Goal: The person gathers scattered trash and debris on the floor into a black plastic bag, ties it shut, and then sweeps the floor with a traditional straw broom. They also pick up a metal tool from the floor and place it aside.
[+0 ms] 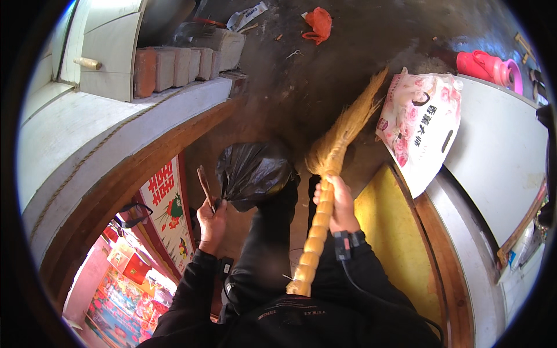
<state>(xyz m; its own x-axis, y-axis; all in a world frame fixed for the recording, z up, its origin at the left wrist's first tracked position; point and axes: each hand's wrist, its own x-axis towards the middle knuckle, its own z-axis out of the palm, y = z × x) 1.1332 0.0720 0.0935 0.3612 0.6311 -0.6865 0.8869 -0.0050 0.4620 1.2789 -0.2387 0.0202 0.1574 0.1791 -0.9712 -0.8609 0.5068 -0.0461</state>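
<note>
My right hand (339,202) grips the bound handle of a straw broom (320,217), just below its bristles, which point up and away over the dark floor. The handle's butt reaches back to my chest. My left hand (212,222) is closed on the gathered neck of a black plastic bag (254,172), which hangs in front of my leg. A thin brown stick-like thing (204,185) also juts up from that hand; what it is I cannot tell.
Bricks (176,67) line a white ledge (143,117) at left. A red plastic bag (320,24) and a white wrapper (247,16) lie on the floor ahead. At right, a pink-and-white printed package (422,126) sits at a white surface's edge (496,143), near a pink thermos flask (483,67).
</note>
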